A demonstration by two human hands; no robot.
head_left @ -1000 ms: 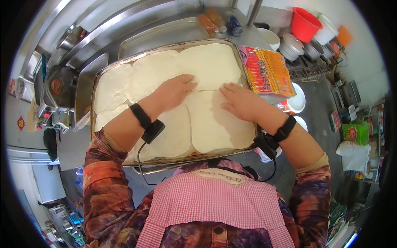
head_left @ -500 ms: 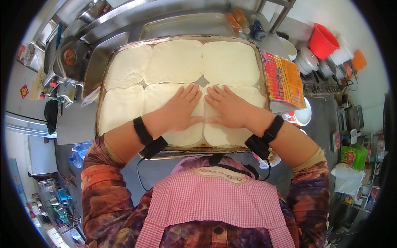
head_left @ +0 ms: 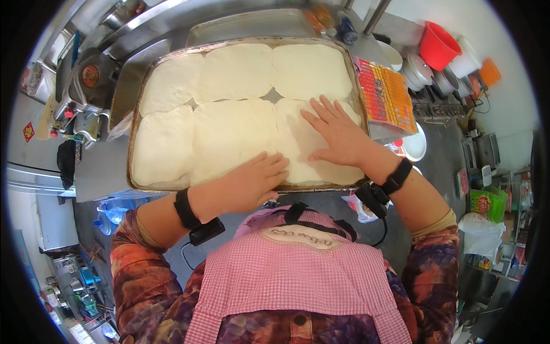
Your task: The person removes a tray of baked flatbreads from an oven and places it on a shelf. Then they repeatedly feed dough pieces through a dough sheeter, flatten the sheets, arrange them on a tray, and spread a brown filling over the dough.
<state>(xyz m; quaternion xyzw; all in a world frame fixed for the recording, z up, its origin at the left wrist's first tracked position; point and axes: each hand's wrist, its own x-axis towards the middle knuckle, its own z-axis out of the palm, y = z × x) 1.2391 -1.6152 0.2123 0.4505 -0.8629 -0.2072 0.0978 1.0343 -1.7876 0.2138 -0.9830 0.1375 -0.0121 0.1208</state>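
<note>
Several flat, pale dough sheets lie side by side in two rows in a large metal baking tray (head_left: 133,143) with a browned rim. My left hand (head_left: 243,182) is at the near edge of the front middle dough sheet (head_left: 232,129), fingers stretched out toward the right. Over the front right dough sheet (head_left: 295,137) is my right hand (head_left: 341,135), its fingers spread and pointing to the far left. Neither hand holds anything. Whether the right palm presses on the dough or hovers just above it, I cannot tell. A small gap shows the tray's bottom between the sheets.
Behind stands another metal tray (head_left: 252,26). A red and orange printed package (head_left: 385,94) lies at the right, close to the tray's rim. Farther right are a red bucket (head_left: 439,46) and lidded pots (head_left: 418,70). A dark machine (head_left: 91,77) stands at the left.
My left hand has drawn back toward me, to the near edge of the dough. My right hand has shifted right and a little farther away. The view has moved slightly.
</note>
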